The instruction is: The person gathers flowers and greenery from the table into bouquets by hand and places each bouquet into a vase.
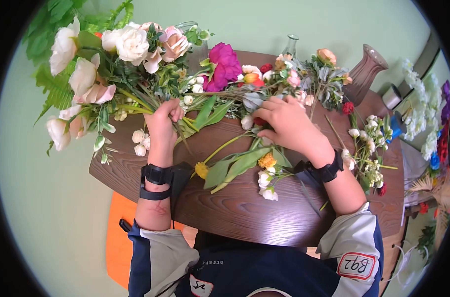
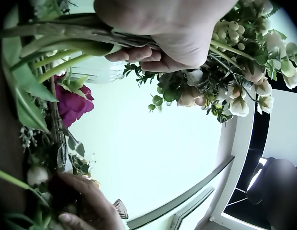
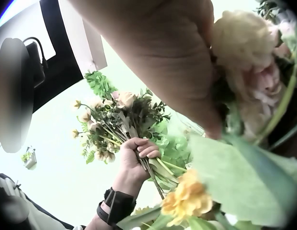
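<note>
My left hand (image 1: 161,119) grips a bunch of stems (image 2: 91,33), with fingers curled round them. Above that hand spreads the held bouquet (image 1: 133,47) of cream and pale pink flowers with green leaves. My right hand (image 1: 290,123) reaches over the flowers lying on the table, its thumb apart from its fingers. A dark red flower (image 1: 258,121) shows between thumb and fingers, and a white bud (image 1: 247,122) lies just beside them. The right fingertips are partly hidden among the blooms. A large magenta flower (image 1: 223,67) lies between the two hands.
The brown wooden table (image 1: 225,213) bears a yellow-orange flower (image 1: 267,161) with broad leaves and white blossoms (image 1: 371,136) at the right. A ribbed vase (image 1: 366,74) and a clear glass bottle (image 1: 291,45) stand at the back. More flowers (image 1: 425,114) are beyond the right edge.
</note>
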{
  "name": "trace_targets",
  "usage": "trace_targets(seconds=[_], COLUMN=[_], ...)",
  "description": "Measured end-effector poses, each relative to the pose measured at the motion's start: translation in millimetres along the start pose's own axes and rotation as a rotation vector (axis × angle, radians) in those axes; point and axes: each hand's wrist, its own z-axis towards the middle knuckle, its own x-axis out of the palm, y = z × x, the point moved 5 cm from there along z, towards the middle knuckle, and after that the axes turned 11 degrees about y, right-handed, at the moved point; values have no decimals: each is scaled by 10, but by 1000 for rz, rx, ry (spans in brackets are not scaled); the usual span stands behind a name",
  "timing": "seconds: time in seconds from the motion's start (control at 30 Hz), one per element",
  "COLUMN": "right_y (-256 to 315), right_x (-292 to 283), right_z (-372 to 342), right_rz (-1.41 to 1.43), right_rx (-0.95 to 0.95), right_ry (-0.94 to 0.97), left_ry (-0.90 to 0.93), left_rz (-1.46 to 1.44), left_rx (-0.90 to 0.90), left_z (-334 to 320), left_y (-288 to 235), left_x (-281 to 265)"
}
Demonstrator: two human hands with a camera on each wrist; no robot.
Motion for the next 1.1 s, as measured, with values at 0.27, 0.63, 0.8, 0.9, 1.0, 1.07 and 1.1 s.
trace_targets(seconds=[0.27,0.63,0.8,0.9,1.0,1.07,1.1], right_y=[-496,-1132,-1137,-838,-394,-332,-290], right_x=[-313,-333,-239,-291,-337,-196,-132], right_z=[-186,-432,-368,-255,-137,-43,-10], right_rz=[-77,-31,-291,-383,-241,-87,-14], right_rx=[348,726,692,550,194,27,-40], right_ry=[-99,-321,-480,-605,-755,-628,-521], left_ry=[-35,-9,0,1,20,30,74], left_rz=[-32,9,2,-7,-40,-67,-43], left_rx=[20,70,62,54,52,42,55], left_z=[19,-15,-20,-30,-5,-9,-11], left_y=[-11,-54,-63,-54,21,58,57], left_x=[-59,-3,-8,-3,-65,-66,-30])
